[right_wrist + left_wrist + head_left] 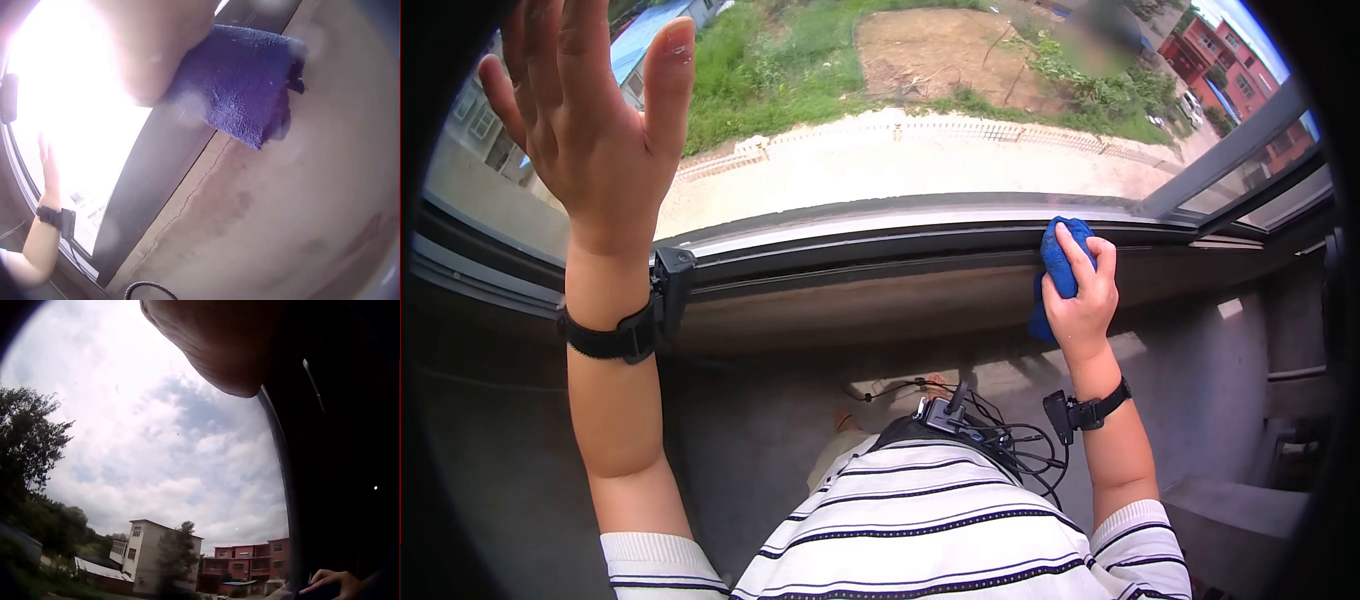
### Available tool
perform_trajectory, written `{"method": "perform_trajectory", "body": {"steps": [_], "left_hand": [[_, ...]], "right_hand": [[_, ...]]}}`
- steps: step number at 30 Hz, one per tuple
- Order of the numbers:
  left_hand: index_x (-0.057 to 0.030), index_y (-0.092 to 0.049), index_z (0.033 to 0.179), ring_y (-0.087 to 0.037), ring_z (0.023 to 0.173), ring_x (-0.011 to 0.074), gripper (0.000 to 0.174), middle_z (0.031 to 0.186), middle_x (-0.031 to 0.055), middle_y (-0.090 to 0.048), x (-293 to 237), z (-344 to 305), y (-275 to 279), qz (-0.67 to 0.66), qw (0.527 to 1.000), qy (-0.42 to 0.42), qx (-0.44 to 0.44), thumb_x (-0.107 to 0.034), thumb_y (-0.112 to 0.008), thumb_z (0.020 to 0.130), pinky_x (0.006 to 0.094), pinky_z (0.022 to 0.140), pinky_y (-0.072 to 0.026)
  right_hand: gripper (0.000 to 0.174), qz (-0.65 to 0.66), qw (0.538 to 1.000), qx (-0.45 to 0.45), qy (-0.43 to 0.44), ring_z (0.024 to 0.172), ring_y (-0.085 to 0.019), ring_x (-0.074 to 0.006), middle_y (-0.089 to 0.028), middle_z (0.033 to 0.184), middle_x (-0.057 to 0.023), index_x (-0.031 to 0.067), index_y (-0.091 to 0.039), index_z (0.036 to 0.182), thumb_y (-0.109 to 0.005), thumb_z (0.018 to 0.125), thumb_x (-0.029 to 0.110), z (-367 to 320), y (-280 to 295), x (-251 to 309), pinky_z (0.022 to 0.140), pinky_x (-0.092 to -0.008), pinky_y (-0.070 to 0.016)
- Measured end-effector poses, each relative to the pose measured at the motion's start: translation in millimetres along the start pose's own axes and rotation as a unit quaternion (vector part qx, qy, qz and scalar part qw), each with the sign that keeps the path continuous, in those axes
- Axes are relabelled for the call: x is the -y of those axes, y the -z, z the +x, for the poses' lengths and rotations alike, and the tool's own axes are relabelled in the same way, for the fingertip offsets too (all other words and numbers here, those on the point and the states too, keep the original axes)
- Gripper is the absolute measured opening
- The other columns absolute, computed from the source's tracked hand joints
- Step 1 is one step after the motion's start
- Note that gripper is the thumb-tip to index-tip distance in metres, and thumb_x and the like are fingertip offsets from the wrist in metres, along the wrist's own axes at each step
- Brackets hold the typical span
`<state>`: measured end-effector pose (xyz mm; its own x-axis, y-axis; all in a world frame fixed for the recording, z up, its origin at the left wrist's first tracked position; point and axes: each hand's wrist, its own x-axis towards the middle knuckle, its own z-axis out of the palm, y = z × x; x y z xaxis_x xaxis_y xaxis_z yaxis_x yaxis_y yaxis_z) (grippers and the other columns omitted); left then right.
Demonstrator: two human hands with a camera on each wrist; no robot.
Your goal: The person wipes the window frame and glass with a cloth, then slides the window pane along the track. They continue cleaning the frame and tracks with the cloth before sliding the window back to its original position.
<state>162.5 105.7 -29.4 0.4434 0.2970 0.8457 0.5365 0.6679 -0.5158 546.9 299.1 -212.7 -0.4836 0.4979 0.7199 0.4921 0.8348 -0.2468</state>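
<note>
My right hand (1087, 292) grips a blue cloth (1056, 262) on the dark lower frame (960, 240) of a window. In the right wrist view, the cloth (240, 84) drapes over the frame's inner edge, its loose end hanging against the wall below. The left hand (595, 135) is raised at the far left, fingers straight and thumb spread, before the window. Only part of the left hand (219, 347) enters its own wrist view, dark against the sky. Both wrists wear black straps with small devices.
Below the frame runs a bare wall (300, 187) with a crack along its top. An upright window bar (1225, 150) rises at the right. Black cables (1030, 440) hang in loops from a device at the person's waist. Outside lie a pale road, grass and buildings.
</note>
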Motion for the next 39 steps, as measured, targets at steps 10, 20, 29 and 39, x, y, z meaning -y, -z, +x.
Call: {"method": "perform_trajectory", "body": {"steps": [10,20,29,39], "left_hand": [[-0.0189,-0.043,0.148,-0.025,0.149,0.0288,0.061,0.156,0.0094,-0.038,-36,21,24,-0.223,0.972,0.071,-0.005,-0.055,-0.044,0.099,0.0551,0.119,-0.0109],[-0.0150,-0.044,0.147,-0.035,0.144,0.0300,0.063,0.151,0.0122,-0.044,-35,19,20,-0.208,0.976,0.061,-0.004,-0.056,-0.043,0.099,0.0569,0.117,-0.0129],[-0.0127,-0.046,0.145,-0.038,0.141,0.0318,0.062,0.148,0.0132,-0.046,-34,20,19,-0.216,0.975,0.057,-0.012,-0.054,-0.045,0.098,0.0603,0.116,-0.0135],[-0.0132,-0.046,0.145,-0.039,0.141,0.0311,0.063,0.149,0.0125,-0.046,-35,19,18,-0.216,0.974,0.063,-0.015,-0.055,-0.046,0.098,0.0593,0.116,-0.0144]], "right_hand": [[0.054,0.159,0.949,0.112,0.248,0.071,-0.059,-0.0214,-0.056,0.098,-0.0069,0.0143,-0.067,0.121,-0.075,0.068,0.011,8,-55,107,0.061,-0.0324,-0.0504],[0.057,0.180,0.916,0.295,0.205,0.068,-0.065,-0.0263,-0.056,0.099,-0.0154,0.0035,-0.056,0.130,-0.071,0.077,0.015,20,-83,183,0.057,-0.0353,-0.0547],[0.044,0.092,0.935,0.343,0.011,0.072,-0.067,-0.0338,-0.058,0.091,-0.0151,0.0184,-0.069,0.119,-0.068,0.075,0.016,36,-5,81,0.066,-0.0425,-0.0574],[0.038,-0.009,0.944,0.312,-0.101,0.078,-0.066,-0.0327,-0.061,0.094,-0.0115,0.0131,-0.071,0.111,-0.066,0.073,0.015,45,35,32,0.072,-0.0404,-0.0554]]}}
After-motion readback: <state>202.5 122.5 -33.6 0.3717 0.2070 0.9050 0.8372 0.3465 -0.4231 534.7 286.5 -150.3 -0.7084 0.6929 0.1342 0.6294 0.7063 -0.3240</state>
